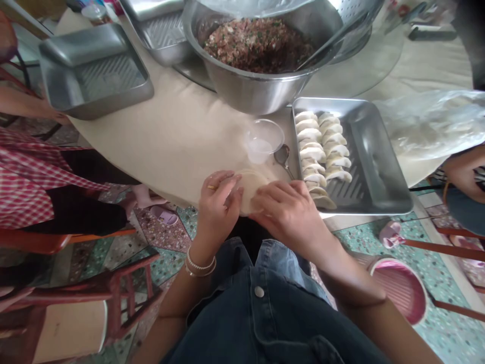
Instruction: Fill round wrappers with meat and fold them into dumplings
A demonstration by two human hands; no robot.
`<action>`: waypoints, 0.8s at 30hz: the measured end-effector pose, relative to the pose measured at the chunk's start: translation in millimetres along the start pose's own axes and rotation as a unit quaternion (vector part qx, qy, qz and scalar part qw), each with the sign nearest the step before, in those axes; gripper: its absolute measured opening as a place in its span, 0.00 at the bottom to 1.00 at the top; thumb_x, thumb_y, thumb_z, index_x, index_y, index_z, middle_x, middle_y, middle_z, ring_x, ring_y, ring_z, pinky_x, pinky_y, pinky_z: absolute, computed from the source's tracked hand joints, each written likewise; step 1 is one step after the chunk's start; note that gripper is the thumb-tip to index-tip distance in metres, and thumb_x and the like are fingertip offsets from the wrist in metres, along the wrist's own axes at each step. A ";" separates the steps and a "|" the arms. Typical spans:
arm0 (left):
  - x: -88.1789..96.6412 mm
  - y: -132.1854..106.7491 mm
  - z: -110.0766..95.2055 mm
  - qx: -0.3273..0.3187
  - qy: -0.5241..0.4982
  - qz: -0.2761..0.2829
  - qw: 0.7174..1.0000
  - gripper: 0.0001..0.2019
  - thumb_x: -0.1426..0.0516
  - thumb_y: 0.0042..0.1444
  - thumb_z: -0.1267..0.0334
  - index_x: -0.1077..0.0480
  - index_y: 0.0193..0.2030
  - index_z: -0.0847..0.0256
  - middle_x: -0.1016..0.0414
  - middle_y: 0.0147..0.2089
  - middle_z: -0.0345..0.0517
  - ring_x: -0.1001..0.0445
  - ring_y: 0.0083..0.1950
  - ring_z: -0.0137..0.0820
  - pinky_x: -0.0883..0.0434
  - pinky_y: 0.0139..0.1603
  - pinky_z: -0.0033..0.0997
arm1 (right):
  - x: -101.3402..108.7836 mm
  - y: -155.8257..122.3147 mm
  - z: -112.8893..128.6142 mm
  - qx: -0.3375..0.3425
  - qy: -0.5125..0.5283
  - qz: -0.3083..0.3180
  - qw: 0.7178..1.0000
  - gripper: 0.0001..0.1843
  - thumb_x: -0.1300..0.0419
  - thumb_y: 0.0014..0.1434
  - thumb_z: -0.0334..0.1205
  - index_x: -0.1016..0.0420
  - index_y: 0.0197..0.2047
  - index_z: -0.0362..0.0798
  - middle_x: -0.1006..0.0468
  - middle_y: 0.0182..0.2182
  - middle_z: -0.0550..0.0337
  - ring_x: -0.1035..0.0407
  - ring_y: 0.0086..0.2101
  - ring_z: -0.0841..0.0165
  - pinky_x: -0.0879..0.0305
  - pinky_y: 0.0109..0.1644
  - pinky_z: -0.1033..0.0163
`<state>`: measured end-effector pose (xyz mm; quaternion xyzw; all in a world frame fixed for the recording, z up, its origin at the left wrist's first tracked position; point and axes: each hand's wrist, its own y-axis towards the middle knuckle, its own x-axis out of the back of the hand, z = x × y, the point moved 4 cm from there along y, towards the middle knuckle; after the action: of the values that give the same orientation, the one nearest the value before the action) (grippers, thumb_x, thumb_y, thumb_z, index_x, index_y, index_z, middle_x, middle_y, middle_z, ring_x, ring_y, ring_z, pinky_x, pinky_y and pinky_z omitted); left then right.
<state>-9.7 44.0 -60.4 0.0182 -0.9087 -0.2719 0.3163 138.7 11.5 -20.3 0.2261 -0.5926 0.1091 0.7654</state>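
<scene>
My left hand (216, 205) and my right hand (290, 212) meet at the table's near edge around a round dumpling wrapper (250, 186). Both hands have curled fingers pinching the wrapper from either side. A small clear bowl of water (263, 140) stands just beyond the wrapper, with a metal spoon (283, 157) beside it. To the right, a steel tray (373, 167) holds two rows of folded dumplings (320, 151). A big steel bowl of minced meat filling (261, 45) sits further back.
Two steel trays (94, 76) stand at the back left. A plastic bag (432, 124) lies on the right of the table. A person in a checked top (34, 177) sits at left; another person's hand (464, 172) shows at right. Red stools stand below.
</scene>
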 end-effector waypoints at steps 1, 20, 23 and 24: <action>1.0 -0.3 0.2 -0.006 -0.003 -0.003 1.000 0.12 0.42 0.58 0.65 0.25 0.49 0.59 0.24 0.50 0.51 0.27 0.54 0.38 0.29 0.57 0.43 | -0.1 -1.4 0.3 0.012 0.010 0.018 1.000 0.08 0.42 0.64 0.44 0.25 0.42 0.50 0.21 0.43 0.61 0.30 0.44 0.65 0.50 0.44 0.58; 26.5 -8.9 -7.3 0.082 -0.155 -0.046 0.983 0.11 0.40 0.57 0.65 0.25 0.47 0.55 0.23 0.48 0.46 0.25 0.51 0.33 0.28 0.56 0.38 | 6.3 18.0 -15.9 -0.072 0.012 -0.073 0.995 0.09 0.52 0.68 0.38 0.32 0.41 0.47 0.24 0.28 0.60 0.33 0.27 0.69 0.44 0.34 0.61; 13.5 -17.9 -14.3 0.211 -0.412 0.005 0.886 0.08 0.41 0.58 0.64 0.22 0.43 0.54 0.21 0.47 0.44 0.24 0.51 0.33 0.27 0.55 0.35 | 11.5 24.2 -20.7 -0.086 0.039 -0.082 0.992 0.07 0.50 0.67 0.38 0.32 0.41 0.47 0.24 0.28 0.60 0.32 0.27 0.69 0.42 0.33 0.62; 7.4 -21.0 -17.5 0.256 -0.489 0.037 0.833 0.09 0.41 0.58 0.64 0.22 0.44 0.54 0.21 0.48 0.45 0.24 0.52 0.33 0.27 0.56 0.35 | 13.5 25.2 -21.6 -0.089 0.051 -0.083 0.991 0.07 0.49 0.67 0.38 0.31 0.40 0.47 0.23 0.29 0.59 0.31 0.28 0.69 0.41 0.33 0.62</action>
<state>-8.2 16.2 -55.4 -0.0703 -0.9818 0.0087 -0.1760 149.9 42.5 -6.1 0.1994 -0.5394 0.0030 0.8181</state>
